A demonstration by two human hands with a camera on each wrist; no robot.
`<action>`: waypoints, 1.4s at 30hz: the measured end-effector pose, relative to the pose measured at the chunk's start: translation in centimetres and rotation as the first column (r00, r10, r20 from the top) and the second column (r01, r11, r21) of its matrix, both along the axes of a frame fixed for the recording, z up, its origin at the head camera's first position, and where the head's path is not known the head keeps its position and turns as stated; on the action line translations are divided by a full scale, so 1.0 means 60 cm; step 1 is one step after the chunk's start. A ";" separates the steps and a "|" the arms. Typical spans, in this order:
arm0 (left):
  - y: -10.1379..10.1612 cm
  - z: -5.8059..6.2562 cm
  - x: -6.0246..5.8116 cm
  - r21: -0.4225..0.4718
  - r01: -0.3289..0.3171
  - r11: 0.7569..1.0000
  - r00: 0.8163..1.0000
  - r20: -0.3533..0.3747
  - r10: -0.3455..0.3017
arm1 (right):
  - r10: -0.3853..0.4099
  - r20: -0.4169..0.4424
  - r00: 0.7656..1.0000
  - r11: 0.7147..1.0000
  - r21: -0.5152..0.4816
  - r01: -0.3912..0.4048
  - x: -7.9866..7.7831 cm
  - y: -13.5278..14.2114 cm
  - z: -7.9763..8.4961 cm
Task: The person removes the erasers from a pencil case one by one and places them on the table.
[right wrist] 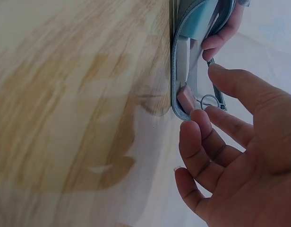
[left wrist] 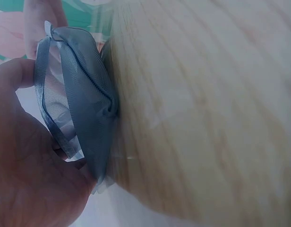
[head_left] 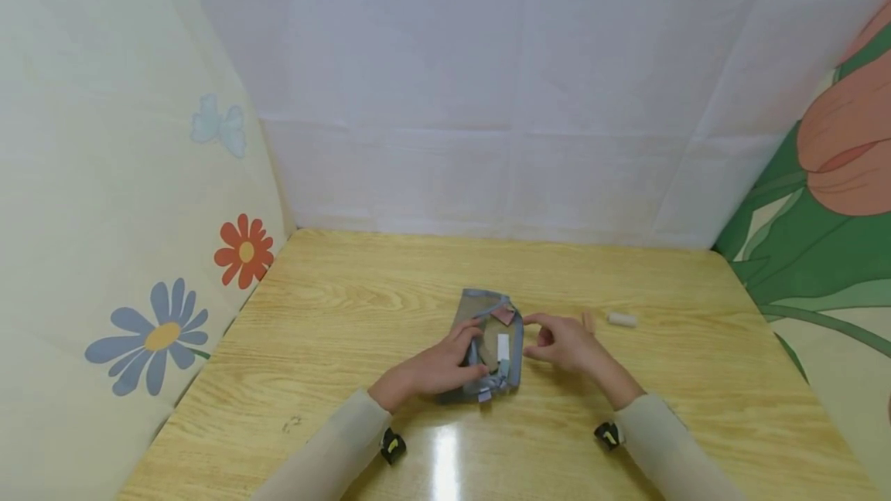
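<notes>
A blue-grey mesh zip pouch (head_left: pixel 517 350) lies on the table with its opening spread. Inside it are a white block (head_left: pixel 503 346), a pinkish block (head_left: pixel 503 315) and a teal piece (right wrist: pixel 202 21). My left hand (head_left: pixel 440 366) holds the pouch's left side, its fingers curled over the edge of the opening. At the right edge, my right hand (head_left: pixel 567 340) has thumb and index finger apart, close to the pouch, with nothing pinched between them. A thin ring (right wrist: pixel 210 100) shows by the index finger in the right wrist view.
Right of the right hand lie a small white cylinder (head_left: pixel 622 319) and thin light-brown pieces (head_left: pixel 588 322), partly behind the hand. The wooden table (head_left: pixel 334 308) meets a white cloth wall (head_left: pixel 445 176) at the back. Flower-printed cloths hang at both sides.
</notes>
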State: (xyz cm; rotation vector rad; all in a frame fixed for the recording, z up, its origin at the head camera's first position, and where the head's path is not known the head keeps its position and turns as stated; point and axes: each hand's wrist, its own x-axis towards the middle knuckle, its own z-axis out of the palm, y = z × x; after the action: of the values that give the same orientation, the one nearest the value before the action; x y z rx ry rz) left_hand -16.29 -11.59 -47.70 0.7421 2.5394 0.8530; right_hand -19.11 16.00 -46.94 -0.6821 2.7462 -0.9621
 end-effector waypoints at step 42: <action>0.001 -0.007 -0.002 -0.015 0.006 1.000 1.000 -0.013 -0.006 | 0.129 0.029 0.991 0.991 0.028 -0.130 -0.005 -0.028 -0.008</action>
State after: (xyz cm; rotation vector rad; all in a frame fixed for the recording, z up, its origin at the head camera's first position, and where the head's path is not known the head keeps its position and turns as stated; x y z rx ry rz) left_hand -16.42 -11.53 -48.11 0.7530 2.5512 0.8286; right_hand -19.41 14.31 -47.43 -0.8246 2.6497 -0.8942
